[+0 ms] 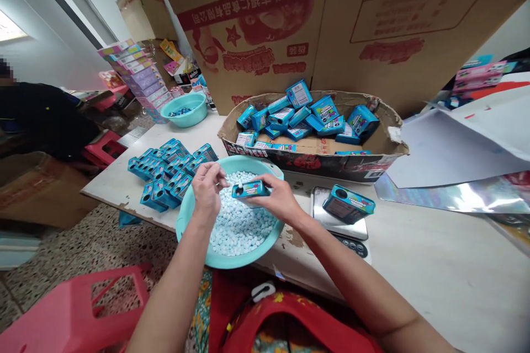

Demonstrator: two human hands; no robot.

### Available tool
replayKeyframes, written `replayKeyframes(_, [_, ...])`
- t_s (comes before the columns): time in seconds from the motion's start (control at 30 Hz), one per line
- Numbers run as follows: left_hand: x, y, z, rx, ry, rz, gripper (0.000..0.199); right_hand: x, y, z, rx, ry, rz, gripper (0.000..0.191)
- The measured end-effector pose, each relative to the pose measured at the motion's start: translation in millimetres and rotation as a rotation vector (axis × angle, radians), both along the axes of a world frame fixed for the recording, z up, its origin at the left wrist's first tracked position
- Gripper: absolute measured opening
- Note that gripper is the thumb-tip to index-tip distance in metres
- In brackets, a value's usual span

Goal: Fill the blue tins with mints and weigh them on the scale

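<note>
My right hand (281,196) grips a small blue candy tin (252,189), tilted over a turquoise basin (188,226). White candies show at the tin's round opening. Close to that opening is my left hand (208,185), its fingers curled in and closed; what they hold, if anything, I cannot make out. Loose round white candies (240,229) fill much of the basin below both hands. A second blue tin (349,204), with a dark round opening, stands on a digital scale (319,198) to the right.
Several blue tins (165,168) stand grouped on the table left of the basin. Behind it, a cut-down cardboard box (314,161) holds more tins. A smaller turquoise bowl (194,117) sits at the back left. Red stools (62,309) and a person in dark clothing (45,116) are at left.
</note>
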State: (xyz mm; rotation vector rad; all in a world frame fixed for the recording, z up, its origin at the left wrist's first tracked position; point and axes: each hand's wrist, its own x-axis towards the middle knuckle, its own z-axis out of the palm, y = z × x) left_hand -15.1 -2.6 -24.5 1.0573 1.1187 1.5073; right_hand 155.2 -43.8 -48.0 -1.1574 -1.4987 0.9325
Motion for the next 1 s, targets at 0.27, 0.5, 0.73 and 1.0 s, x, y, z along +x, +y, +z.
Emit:
replayKeyframes(0.27, [16,-7,-63.6,0.019,0.966,-0.638,0.042,17,-11,21.6,0.047,0.202,-0.197,0.04])
replayKeyframes(0.5, [-9,-42,-60.8,0.161,1.527,-0.993,0.048,-9,11,-19.0,0.074,0.065,-0.28,0.032])
replayKeyframes(0.73, [-55,-37,-53.3,-0.183,1.124,-0.553,0.02,-9,0,-12.8,0.039,0.048,-0.209,0.035])
replayKeyframes(1.0, [-32,-30,-7.6,-0.201,-0.104,-0.141,0.029,-28,-11,-12.6,0.036,-0.312,-0.028,0.028])
